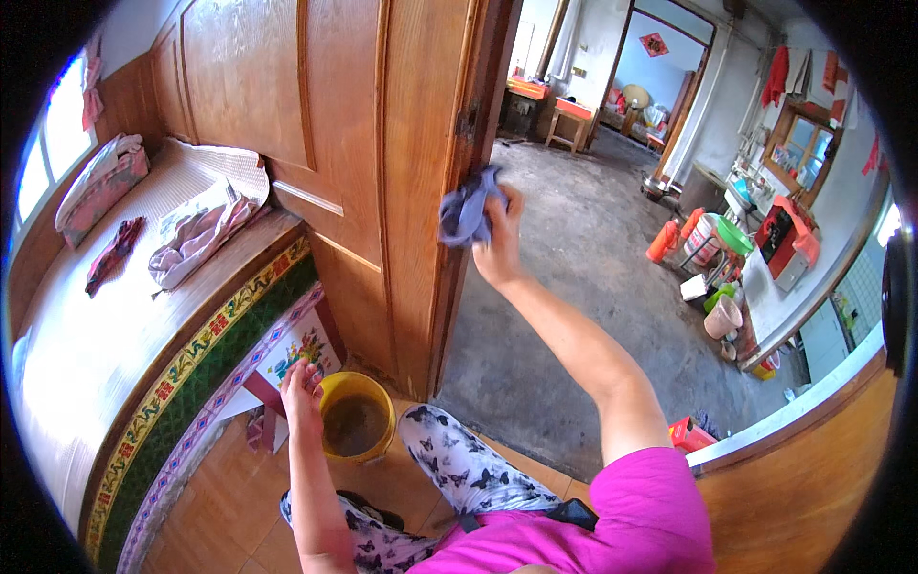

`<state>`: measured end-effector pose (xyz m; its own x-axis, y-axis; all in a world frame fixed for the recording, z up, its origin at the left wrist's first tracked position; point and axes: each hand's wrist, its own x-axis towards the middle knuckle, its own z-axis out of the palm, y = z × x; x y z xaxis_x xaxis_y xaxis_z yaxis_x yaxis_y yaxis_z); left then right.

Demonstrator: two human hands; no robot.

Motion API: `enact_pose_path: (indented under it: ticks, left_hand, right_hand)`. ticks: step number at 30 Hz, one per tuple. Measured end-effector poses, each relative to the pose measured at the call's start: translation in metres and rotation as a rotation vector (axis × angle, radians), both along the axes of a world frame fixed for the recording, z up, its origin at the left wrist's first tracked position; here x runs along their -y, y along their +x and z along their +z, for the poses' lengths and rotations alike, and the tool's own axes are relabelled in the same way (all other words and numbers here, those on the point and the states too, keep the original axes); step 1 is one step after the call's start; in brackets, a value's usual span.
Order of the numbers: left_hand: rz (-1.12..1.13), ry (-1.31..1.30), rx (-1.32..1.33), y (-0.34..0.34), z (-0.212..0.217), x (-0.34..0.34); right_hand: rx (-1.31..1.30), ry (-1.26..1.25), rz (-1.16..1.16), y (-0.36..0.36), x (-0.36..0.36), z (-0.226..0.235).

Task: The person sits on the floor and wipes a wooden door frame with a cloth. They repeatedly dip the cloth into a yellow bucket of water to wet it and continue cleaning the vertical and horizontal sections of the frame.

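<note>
My right hand (499,239) is stretched out forward, its fingers closed on a bunched blue-grey cloth (466,209). The cloth is pressed against the edge of the brown wooden door frame (449,287). Lower on the left, my left hand (302,385) hangs in the air with its fingers curled; I cannot make out anything in them. Right beside it stands a yellow bucket (390,445) with murky brown water (355,424) in it, on the tiled floor close to my knees.
To the left is a raised bed platform (76,383) with a tiled front, bearing crumpled clothes (206,234). Wooden panelling (344,124) rises ahead. Through the doorway lies a grey concrete floor (555,316), with buckets and basins (724,316) along the right wall. A red box (690,433) sits near the threshold.
</note>
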<state>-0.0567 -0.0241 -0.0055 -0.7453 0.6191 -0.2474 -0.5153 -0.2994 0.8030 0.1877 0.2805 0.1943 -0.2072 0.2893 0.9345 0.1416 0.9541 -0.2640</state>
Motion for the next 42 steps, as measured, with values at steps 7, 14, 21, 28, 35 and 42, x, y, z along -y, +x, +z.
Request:
enact_pose_path:
  ticks: [7,14,21,28,35,42]
  left_hand:
    - [-0.005,-0.036,0.009,0.001,-0.004,-0.004]
    - [-0.141,-0.147,-0.018,0.016,0.006,-0.009]
    - [-0.238,-0.185,-0.254,0.021,0.007,0.001]
    - [-0.177,-0.211,-0.274,0.020,0.008,-0.005]
    - [-0.190,-0.206,-0.316,0.017,0.004,-0.004]
    - [-0.225,-0.223,-0.329,0.029,0.019,-0.005]
  right_hand:
    - [-0.239,0.163,-0.017,0.023,-0.008,0.094]
    - [-0.255,0.226,0.129,-0.026,-0.039,0.194]
    - [-0.238,0.147,-0.011,-0.028,-0.005,0.024]
    - [0.031,-0.141,0.060,0.031,0.015,-0.061]
    - [-0.363,0.143,0.052,-0.001,-0.004,0.174]
    - [-0.300,0.421,-0.132,-0.048,-0.054,0.157]
